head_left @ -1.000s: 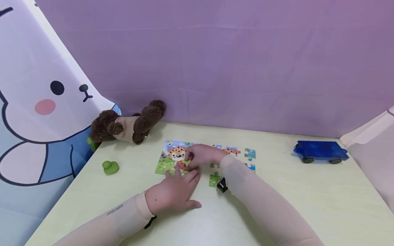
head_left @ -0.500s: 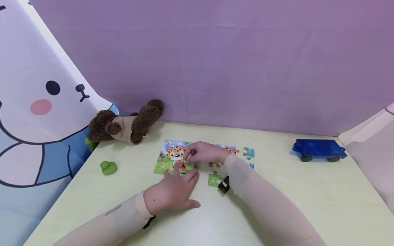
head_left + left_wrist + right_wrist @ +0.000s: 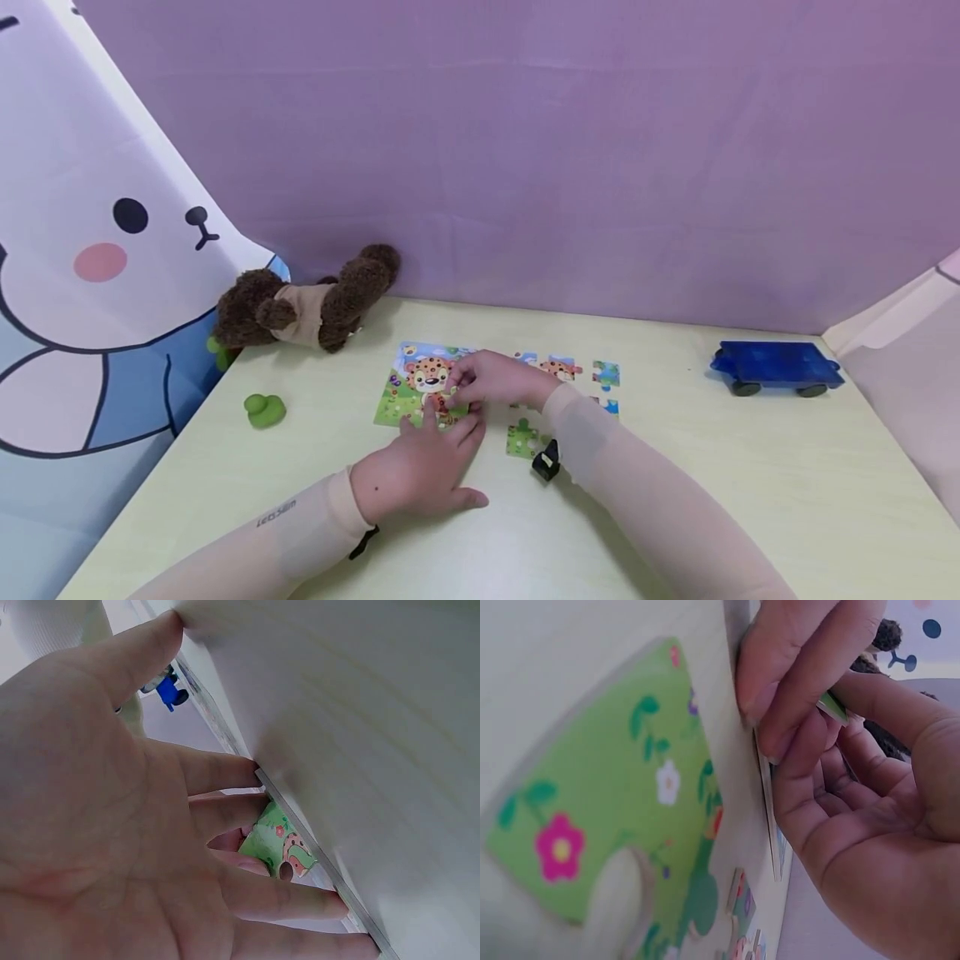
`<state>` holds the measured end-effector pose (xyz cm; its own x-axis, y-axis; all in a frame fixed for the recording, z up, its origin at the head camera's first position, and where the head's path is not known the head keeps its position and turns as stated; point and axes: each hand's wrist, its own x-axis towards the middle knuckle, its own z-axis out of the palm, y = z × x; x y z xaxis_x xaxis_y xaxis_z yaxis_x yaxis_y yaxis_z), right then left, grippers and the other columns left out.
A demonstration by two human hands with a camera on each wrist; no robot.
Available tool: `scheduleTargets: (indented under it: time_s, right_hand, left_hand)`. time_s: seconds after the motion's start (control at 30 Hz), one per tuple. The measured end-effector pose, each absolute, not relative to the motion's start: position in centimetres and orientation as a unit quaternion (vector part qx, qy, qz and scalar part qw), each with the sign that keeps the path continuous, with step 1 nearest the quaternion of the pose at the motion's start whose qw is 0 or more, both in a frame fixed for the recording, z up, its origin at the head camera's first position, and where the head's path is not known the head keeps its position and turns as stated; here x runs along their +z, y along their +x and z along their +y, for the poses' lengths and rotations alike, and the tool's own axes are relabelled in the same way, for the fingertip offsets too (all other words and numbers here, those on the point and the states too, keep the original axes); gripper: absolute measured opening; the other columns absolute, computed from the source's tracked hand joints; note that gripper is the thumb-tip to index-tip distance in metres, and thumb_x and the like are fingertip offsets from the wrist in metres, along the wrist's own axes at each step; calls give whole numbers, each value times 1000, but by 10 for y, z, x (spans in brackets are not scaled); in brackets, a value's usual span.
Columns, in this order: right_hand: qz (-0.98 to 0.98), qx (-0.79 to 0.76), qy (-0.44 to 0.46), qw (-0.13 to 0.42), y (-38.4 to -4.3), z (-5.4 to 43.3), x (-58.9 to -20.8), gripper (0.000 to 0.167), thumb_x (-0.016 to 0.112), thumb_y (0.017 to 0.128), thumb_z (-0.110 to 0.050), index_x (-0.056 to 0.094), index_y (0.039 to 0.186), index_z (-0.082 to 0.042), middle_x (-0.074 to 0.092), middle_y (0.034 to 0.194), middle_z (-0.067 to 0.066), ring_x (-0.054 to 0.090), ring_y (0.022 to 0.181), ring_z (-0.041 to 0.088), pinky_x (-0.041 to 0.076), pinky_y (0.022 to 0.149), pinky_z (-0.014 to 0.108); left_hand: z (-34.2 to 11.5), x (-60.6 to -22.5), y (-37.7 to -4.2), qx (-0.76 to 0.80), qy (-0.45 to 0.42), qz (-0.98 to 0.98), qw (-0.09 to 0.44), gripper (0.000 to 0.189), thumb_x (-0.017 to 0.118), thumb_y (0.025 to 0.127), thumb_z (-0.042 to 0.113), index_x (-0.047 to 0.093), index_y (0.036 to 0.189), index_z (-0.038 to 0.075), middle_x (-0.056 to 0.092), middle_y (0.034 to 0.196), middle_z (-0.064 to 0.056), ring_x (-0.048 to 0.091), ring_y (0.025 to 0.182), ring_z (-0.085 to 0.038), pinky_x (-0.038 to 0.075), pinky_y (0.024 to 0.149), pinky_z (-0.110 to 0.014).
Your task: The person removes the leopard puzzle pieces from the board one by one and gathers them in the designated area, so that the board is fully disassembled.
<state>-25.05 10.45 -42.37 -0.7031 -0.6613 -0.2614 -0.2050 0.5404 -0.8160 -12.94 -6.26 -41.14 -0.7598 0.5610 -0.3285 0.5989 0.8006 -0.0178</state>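
A leopard picture puzzle board lies on the table in the head view. My left hand rests at its near edge, palm down, fingers spread and fairly straight; the left wrist view has the fingertips along that edge. Over the board's right part, my right hand pinches a green puzzle piece with a red flower and leopard spots on it. Only a green sliver of that puzzle piece shows between the fingers in the right wrist view. The board's right side is partly hidden under my right hand.
Several loose puzzle pieces lie right of the board, among them a green corner piece and a blue one. A brown plush toy lies back left, a green toy duck left, a blue wheeled toy wagon far right.
My right hand's fingers have shifted slightly over the board, dipping a little lower than half a second ago. My left hand keeps its place at the board's edge.
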Motion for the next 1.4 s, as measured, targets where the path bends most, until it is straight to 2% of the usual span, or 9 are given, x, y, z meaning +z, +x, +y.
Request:
scheduleTargets:
  time_s: [0.27,0.47,0.57,0.67,0.77,0.97,1.2,1.4]
  right_hand:
    - [849,-385,-255,259,-248,105,-425,7,78,98,-24,75,96,-18,72,86,2,66,77,18,56,78,33]
    - [861,-376,-242,242,-244,104,-424,6,76,99,-25,77,98,-20,74,87,3,67,77,19,55,80,32]
    - [865,-388,-226,224,-241,104,-421,6,75,100,-26,78,102,-21,75,91,1,69,80,17,57,79,32]
    - [865,-410,-213,196,-238,107,-417,13,75,101,-29,79,111,-22,76,99,-3,71,89,16,59,82,32]
    - [858,-435,-208,177,-235,115,-410,22,75,101,-31,78,120,-20,75,102,-2,73,96,22,63,85,39]
    - [853,-455,-199,162,-229,144,-395,23,74,102,-35,76,123,-24,75,98,3,75,98,38,65,85,51]
    - [860,-450,-193,142,-221,193,-383,23,75,101,-37,78,121,-26,79,97,3,76,90,41,65,81,56]
    - [870,-427,-181,167,-213,234,-366,29,75,102,-37,78,125,-19,80,103,4,78,91,40,66,79,55]
  left_hand:
    - [-64,-412,-130,-65,314,934,156,102,51,98,79,27,171,12,15,182,-4,27,150,-73,46,103,-84]
    - [-63,-411,-130,-68,311,935,158,102,50,98,80,27,171,13,16,182,-3,27,150,-72,46,105,-83]
    - [-62,-410,-129,-71,310,935,156,102,51,98,80,27,171,13,17,182,-3,28,150,-71,46,104,-83]
    - [-61,-411,-130,-73,309,935,154,102,51,98,80,28,171,13,18,182,-3,29,150,-71,47,104,-83]
    - [-61,-412,-131,-75,309,936,155,101,51,98,80,29,171,13,18,182,-2,29,150,-70,47,104,-82]
    - [-61,-410,-131,-67,306,935,163,99,51,98,79,31,170,15,16,182,-2,28,151,-71,46,105,-83]
    - [-61,-407,-129,-53,297,938,171,100,55,96,79,31,170,15,16,182,-2,25,152,-70,43,108,-83]
    - [-61,-409,-129,-50,300,937,171,100,56,97,78,31,170,15,17,182,-2,25,152,-71,43,108,-84]
